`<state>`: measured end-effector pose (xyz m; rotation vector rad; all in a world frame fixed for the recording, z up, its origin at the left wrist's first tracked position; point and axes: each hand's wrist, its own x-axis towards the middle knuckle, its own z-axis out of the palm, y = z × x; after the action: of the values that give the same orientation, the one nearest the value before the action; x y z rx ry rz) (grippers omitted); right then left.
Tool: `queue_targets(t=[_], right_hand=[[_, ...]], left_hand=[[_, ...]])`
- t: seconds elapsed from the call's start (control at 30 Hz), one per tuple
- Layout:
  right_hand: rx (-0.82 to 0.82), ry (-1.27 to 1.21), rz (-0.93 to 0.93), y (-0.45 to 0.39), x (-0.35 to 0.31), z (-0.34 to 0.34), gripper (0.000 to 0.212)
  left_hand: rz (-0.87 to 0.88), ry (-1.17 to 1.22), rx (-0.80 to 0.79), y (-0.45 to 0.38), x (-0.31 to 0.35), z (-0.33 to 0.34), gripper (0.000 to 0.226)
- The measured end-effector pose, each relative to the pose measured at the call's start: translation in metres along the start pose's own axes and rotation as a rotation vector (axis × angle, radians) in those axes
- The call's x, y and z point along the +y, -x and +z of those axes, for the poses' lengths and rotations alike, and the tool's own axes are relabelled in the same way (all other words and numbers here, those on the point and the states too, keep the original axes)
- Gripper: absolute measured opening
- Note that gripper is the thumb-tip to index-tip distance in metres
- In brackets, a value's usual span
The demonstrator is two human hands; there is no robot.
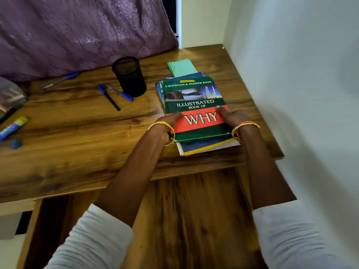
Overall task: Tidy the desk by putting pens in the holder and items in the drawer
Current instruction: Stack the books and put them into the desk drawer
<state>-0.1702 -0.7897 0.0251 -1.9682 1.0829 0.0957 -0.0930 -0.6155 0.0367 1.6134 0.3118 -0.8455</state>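
Observation:
A stack of books lies at the desk's right end, topped by a green and red book (194, 101) titled "Illustrated Book of Why". My left hand (168, 126) grips the stack's near left edge, thumb on the cover. My right hand (231, 116) grips its near right edge in the same way. A black mesh pen holder (129, 76) stands empty-looking left of the books. Two blue pens (114, 95) lie crossed in front of the holder. A third blue pen (62, 79) lies farther left by the curtain.
A glue stick (13, 127) and a blue cap (15, 143) lie at the desk's left edge, near a plastic pouch (11, 94). Green paper (180, 66) lies behind the books. A white wall borders the right; a purple curtain hangs behind. The wooden drawer front (194, 210) sits below.

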Motion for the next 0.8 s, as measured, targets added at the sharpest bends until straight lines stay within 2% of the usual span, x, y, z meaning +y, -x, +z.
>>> queue_targets(t=[0.17,0.33,0.37,0.47,0.5,0.57,0.63,0.73,0.8], right_hand=[[-0.007,-0.148,-0.071,0.019,0.006,-0.002,0.054],[-0.047,-0.427,-0.108,0.06,0.019,0.002,0.036],[-0.052,-0.501,-0.1,0.07,0.02,0.006,0.036],[-0.049,-0.693,-0.126,0.102,0.029,0.021,0.067],[-0.044,-0.732,-0.152,0.116,0.033,0.028,0.069],[-0.068,-0.774,-0.169,0.149,0.043,0.043,0.058],[-0.123,-0.786,-0.152,0.185,0.057,0.06,0.05],[-0.191,-0.751,-0.105,0.238,0.079,0.086,0.053],[-0.21,-0.731,-0.055,0.265,0.088,0.102,0.046]], left_hand=[[0.122,0.051,-0.081,0.013,0.002,-0.004,0.009],[0.318,0.108,-0.196,0.054,-0.015,-0.022,0.032],[0.346,0.081,-0.201,0.065,-0.02,-0.031,0.032],[0.431,-0.028,-0.188,0.1,-0.041,-0.06,0.032],[0.454,-0.058,-0.172,0.112,-0.051,-0.07,0.036],[0.461,-0.123,-0.139,0.135,-0.072,-0.09,0.043],[0.42,-0.107,-0.143,0.155,-0.096,-0.11,0.039],[0.343,-0.052,-0.131,0.185,-0.139,-0.143,0.028],[0.319,-0.044,-0.112,0.203,-0.166,-0.162,0.027]])
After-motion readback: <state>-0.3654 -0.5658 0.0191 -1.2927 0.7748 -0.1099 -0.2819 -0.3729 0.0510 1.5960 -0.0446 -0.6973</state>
